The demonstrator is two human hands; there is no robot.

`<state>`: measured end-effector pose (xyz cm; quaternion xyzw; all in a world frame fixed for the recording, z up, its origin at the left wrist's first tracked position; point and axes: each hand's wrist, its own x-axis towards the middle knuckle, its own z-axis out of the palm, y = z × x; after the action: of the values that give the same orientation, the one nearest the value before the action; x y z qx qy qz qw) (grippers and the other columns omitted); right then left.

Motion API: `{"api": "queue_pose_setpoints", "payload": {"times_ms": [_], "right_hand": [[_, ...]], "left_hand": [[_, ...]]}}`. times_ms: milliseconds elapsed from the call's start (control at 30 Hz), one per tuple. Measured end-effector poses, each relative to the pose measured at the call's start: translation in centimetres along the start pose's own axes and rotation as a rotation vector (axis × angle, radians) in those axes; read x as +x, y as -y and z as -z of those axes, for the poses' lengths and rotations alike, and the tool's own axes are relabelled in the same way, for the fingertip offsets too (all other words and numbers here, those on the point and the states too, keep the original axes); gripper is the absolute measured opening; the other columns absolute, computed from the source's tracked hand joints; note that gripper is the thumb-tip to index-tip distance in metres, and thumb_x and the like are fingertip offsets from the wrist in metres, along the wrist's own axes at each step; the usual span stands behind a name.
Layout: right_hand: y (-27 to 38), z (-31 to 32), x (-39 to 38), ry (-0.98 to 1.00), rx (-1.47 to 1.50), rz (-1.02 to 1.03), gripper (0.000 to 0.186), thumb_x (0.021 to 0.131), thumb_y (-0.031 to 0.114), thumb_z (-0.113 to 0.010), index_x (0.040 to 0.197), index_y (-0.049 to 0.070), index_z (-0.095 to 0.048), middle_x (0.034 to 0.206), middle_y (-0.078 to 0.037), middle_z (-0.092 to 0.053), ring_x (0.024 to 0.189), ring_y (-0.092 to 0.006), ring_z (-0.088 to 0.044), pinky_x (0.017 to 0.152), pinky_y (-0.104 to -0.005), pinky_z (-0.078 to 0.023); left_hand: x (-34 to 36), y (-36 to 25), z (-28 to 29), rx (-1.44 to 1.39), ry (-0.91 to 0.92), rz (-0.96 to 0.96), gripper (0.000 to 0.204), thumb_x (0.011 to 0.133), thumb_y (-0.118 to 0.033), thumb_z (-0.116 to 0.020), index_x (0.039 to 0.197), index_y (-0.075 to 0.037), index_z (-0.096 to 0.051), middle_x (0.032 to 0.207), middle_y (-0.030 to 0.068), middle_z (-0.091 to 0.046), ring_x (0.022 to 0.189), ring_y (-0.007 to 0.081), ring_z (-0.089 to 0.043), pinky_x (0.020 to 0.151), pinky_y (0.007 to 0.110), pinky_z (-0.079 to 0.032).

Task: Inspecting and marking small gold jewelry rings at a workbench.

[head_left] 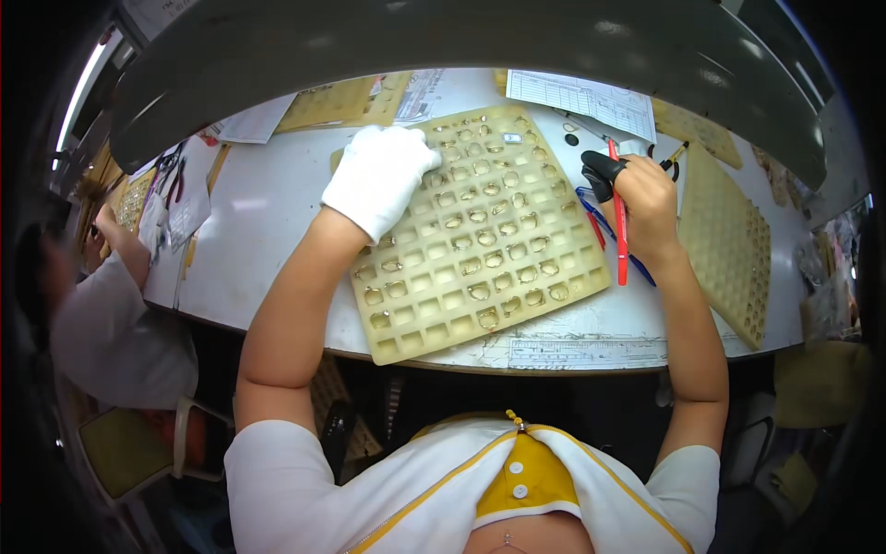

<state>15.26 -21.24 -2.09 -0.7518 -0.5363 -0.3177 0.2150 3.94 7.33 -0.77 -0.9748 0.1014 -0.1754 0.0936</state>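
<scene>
A pale yellow tray (pixel 434 305) with rows of square pockets lies at a slant on the white table. Many pockets hold metal rings (pixel 488 237); others, mostly at the near left, are bare. My left hand (pixel 377 180), in a white glove, rests over the tray's far left part with its fingers curled; whatever they grip is hidden. Right of the tray is my right hand (pixel 646 203), with black covers (pixel 602 172) on its fingertips. Its fingers are closed about a red pen (pixel 621 245). A blue pen (pixel 598 214) lies beside it. A small pale tag (pixel 511 138) sits among the rings.
Another pocketed tray (pixel 724 240) stands at the right. Printed papers (pixel 583 100) lie at the back, under a dark overhanging hood (pixel 461 37). A ruler (pixel 587 352) is at the front edge. Pliers (pixel 175 180) and a co-worker's arm (pixel 125 242) are at the left.
</scene>
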Motion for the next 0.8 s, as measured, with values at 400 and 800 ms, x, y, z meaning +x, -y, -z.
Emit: {"api": "queue_pose_setpoints", "payload": {"times_ms": [400,800], "right_hand": [[0.1,0.2,-0.2,0.031,0.112,-0.074,0.041,0.057,-0.007,-0.057,0.097,0.0,-0.064,0.072,-0.011,-0.061,0.062,-0.027,-0.056,0.057,-0.0338,-0.044],[6.3,-0.6,0.6,0.01,0.904,-0.579,0.014,0.08,0.008,-0.067,0.09,-0.001,-0.064,0.07,-0.004,-0.064,0.061,-0.0052,-0.053,0.055,-0.0217,-0.044]], "left_hand": [[0.2,0.5,-0.7,0.047,-0.062,0.01,0.009,0.078,-0.01,-0.054,0.079,-0.01,-0.063,0.081,0.0101,-0.06,0.075,0.0263,-0.062,0.067,0.037,-0.049],[-0.5,-5.7,3.5,-0.369,-0.295,-0.154,0.017,0.073,-0.006,-0.058,0.09,-0.006,-0.06,0.079,0.0083,-0.056,0.075,0.0268,-0.057,0.067,0.036,-0.046]]}}
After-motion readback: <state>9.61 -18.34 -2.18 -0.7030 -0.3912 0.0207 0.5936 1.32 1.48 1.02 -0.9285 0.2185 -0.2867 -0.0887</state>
